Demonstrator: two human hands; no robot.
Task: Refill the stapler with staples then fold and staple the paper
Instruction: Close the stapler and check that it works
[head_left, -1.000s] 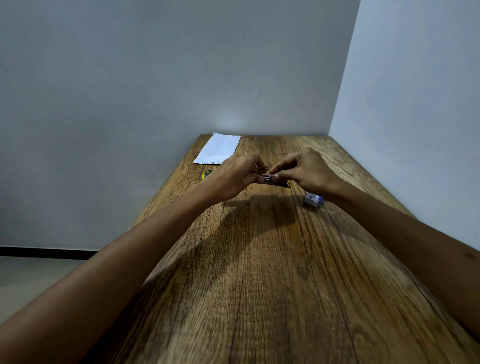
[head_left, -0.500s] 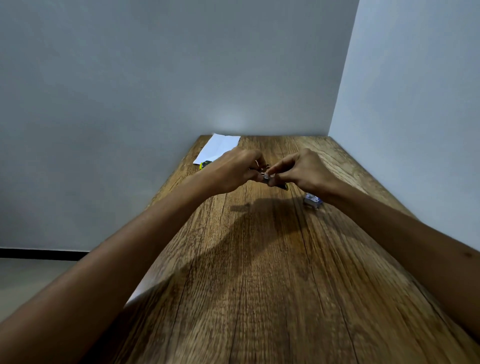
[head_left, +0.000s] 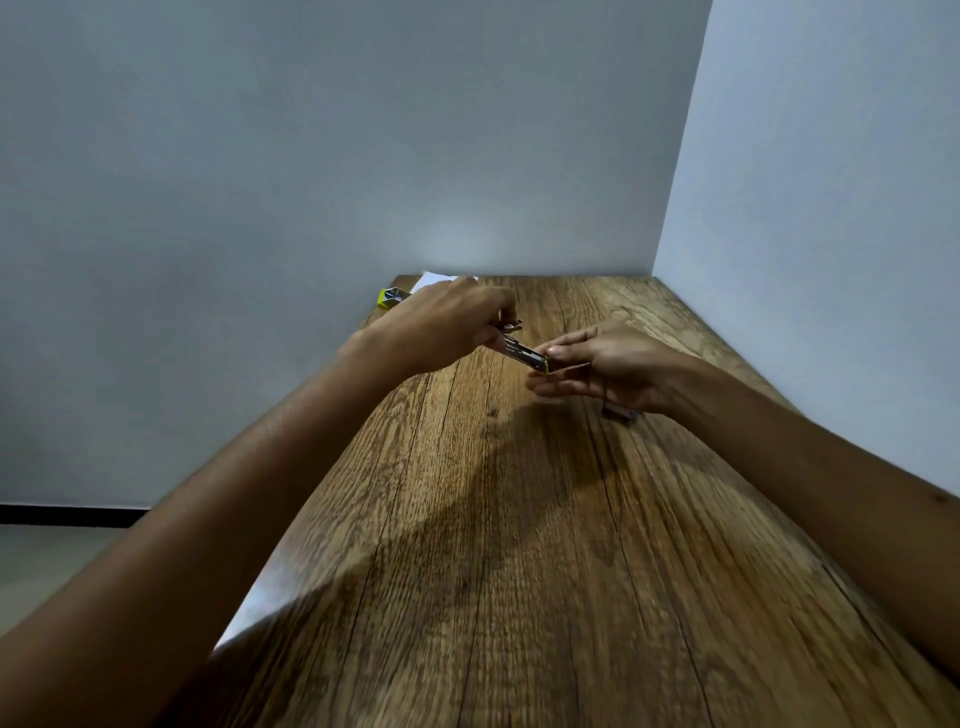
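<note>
Both hands meet above the far half of the wooden table, lifted off the surface, shadow under them. Left hand fingers curled closed on the far end of the stapler, a slim metal piece tilted down toward the right with a yellow tip at its near end. Small metal bits, probably staples, poke out by the left fingertips, too small to be sure. Right hand pinches the yellow-tipped end between thumb and forefinger, other fingers loosely spread below it, palm partly up. Paper white, lies flat at the far left corner against the back wall, mostly hidden behind the left hand, only a strip of its far edge showing. Just left of it, at the table's left edge, a yellow and silver object, looks like another stapler part, can't tell exactly. A small grey box sits on the table under the right wrist, mostly covered by it, only a corner out. Grey walls behind and on the right, table pushed into the corner. Both forearms stretch in from the near corners and cover much of the near table.
</note>
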